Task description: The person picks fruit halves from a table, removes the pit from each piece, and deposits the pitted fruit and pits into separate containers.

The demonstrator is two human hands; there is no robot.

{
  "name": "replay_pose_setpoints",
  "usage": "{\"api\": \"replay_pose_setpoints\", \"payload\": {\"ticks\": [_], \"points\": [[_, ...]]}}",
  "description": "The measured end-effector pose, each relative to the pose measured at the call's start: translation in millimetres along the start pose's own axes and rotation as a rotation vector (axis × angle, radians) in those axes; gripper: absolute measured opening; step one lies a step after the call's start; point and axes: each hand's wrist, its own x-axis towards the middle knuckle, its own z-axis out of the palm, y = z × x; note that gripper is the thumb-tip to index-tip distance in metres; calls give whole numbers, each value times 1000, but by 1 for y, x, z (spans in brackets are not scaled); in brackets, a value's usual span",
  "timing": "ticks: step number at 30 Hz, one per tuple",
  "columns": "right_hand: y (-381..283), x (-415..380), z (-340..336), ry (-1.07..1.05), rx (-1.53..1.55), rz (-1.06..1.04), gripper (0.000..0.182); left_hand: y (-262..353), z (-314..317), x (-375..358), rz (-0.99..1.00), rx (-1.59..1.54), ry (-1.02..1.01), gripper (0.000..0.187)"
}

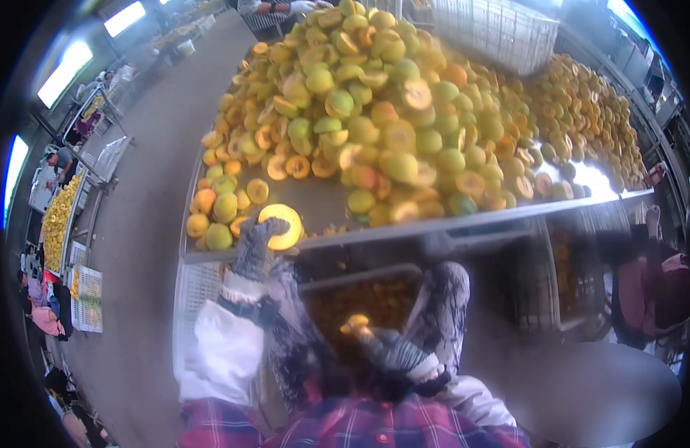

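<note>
My left hand (250,248), in a dark grey glove with a white sleeve, grips a bright yellow peach half (286,228) at the table's front edge. Its thumb or finger lies over the fruit's middle. Lower down, between my knees, my right hand (395,351), also gloved, is closed on a small yellow-orange piece of fruit (354,322); blur hides its exact shape. A large heap of green-yellow peaches (337,104), many halved with orange flesh showing, covers much of the metal table (304,196). Several peaches (224,209) lie close to my left hand.
A crate (363,302) with orange-brown pieces stands between my legs. A white plastic crate (498,33) rests at the heap's back. Another person (651,287) sits at the right, and one stands at the far end. More workers and a fruit-laden table (61,213) are across the aisle.
</note>
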Motion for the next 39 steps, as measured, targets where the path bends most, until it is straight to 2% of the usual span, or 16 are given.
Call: {"api": "replay_pose_setpoints", "payload": {"ticks": [1, 2, 3, 6, 8, 10, 14, 21, 23, 24, 26, 30, 32, 33, 35, 39], "points": [[11, -4, 4, 5, 8, 15, 40, -10, 13, -30, 56, -264, -74, 43], [29, -1, 5, 77, -218, -210, 41, -20, 18, -54, 118, -529, -139, 47], [40, -1, 7, 144, -448, -439, 42, -42, 17, -65, -20, -493, -151, 47], [44, 2, 46, 132, -768, -490, 40, -103, 31, -89, -507, -521, -226, 44], [12, -4, 45, 69, -717, -353, 39, -135, 36, -89, -369, -637, -159, 43], [8, -9, 31, -148, 65, 191, 37, -142, 36, -96, -243, -742, -90, 41], [2, -8, 55, 306, -236, -261, 36, -117, 38, -99, -334, -840, -76, 41], [-31, -10, 43, 437, -365, -144, 36, -114, 55, -109, -399, -761, -74, 42], [-25, -6, 40, 444, -862, -310, 38, -124, 71, -123, 83, -345, 97, 40], [-24, -6, 40, 451, -857, -305, 38, -127, 73, -125, 78, -340, 90, 40], [-31, -6, 42, 404, -332, -56, 37, -115, 79, -133, 171, -220, 74, 40], [-6, -3, 47, 474, -443, -165, 38, -103, 86, -138, 301, -41, 40, 40], [3, 0, 51, 517, -694, -254, 37, -110, 86, -129, -102, -416, 123, 32], [5, 1, 48, 521, -691, -250, 37, -110, 85, -123, -106, -413, 118, 32], [2, 4, 40, 402, -407, -101, 36, -109, 84, -111, -372, -643, 153, 36], [11, 7, 36, 337, -377, -4, 36, -105, 93, -107, -382, -457, 193, 65]]}}
